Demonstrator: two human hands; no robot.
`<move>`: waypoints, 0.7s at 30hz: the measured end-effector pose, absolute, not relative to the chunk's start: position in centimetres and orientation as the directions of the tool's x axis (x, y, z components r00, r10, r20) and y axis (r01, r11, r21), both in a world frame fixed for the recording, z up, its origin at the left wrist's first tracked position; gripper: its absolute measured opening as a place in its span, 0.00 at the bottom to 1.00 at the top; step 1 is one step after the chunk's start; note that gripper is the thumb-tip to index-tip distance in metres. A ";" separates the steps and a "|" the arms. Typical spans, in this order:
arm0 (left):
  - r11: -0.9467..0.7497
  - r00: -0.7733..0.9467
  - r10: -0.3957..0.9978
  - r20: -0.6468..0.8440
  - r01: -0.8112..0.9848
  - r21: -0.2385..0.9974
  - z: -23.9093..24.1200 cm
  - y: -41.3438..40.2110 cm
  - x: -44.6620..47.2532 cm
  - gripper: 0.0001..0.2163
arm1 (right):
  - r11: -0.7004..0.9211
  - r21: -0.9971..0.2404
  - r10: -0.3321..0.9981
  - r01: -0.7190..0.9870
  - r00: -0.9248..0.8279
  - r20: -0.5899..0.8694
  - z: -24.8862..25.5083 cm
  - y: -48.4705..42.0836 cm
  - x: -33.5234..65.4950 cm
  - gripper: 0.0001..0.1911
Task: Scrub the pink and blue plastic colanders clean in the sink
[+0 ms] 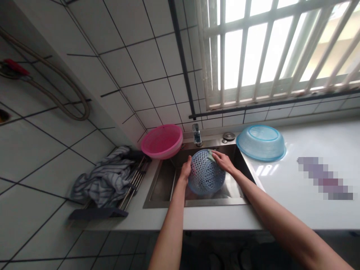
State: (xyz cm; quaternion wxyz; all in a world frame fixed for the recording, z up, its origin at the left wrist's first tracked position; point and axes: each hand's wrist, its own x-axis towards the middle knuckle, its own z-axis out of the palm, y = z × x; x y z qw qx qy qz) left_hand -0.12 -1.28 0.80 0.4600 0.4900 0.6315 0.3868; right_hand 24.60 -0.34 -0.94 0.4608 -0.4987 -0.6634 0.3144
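A round blue plastic colander point(206, 174) with a pierced wall is held tilted over the steel sink point(165, 183). My left hand point(186, 169) grips its left rim, thumb upward and fingers mostly hidden behind it. At the upper right rim, my right hand point(223, 162) pinches a small pale green cloth or sponge point(210, 155) and presses it against the colander. Behind the colander stands the chrome faucet point(197, 135); whether water runs from it cannot be made out.
A pink basket point(163, 140) leans at the sink's back left corner. An upside-down clear blue basin point(261, 142) rests on the white counter point(298, 210) at right. Striped cloth point(108, 178) lies over a metal rack point(135, 180) on the left. A drain strainer point(228, 136) sits beside the faucet.
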 end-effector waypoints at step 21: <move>-0.073 0.165 0.986 0.021 0.317 0.946 -0.2 -0.7 1.7 0.34 | 0.454 -0.762 0.888 0.462 -0.165 0.429 -1.6 -0.3 24.2 0.21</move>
